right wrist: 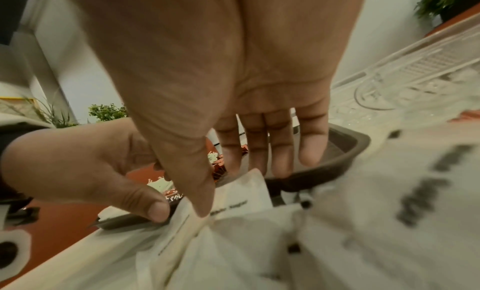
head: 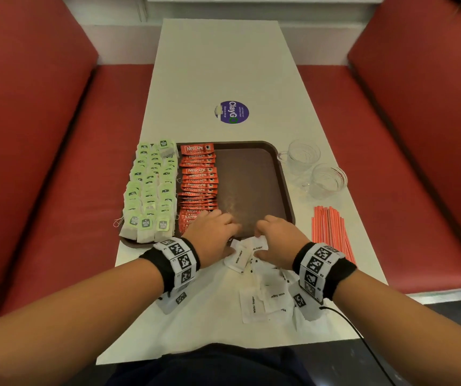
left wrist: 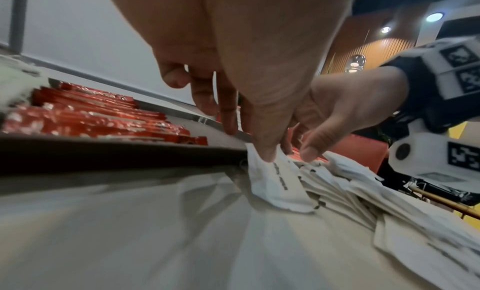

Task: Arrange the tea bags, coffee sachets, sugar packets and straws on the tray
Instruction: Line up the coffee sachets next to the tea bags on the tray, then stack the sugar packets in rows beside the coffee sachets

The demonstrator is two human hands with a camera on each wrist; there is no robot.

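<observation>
Fingertips of both hands: hidden behind their backs in the head view.
White paper sugar packets (right wrist: 389, 191): print blurred in the right wrist view.
Brown plastic tray (head: 254, 174): near edge covered.

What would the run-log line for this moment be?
tea bags, coffee sachets: on tray | both hands: at sugar packets | straws: on table

Red coffee sachets (head: 198, 179), stacked in a column on the brown tray (head: 254, 174), carry the brand "NESCAFÉ". White sugar packets (head: 253, 303) heaped at the table's near edge read "White Sugar". A round purple sticker (head: 231, 112) farther up the white table reads "ClayGo"; its smaller lines are illegible, as are the green tea-bag tags (head: 145, 222).
</observation>
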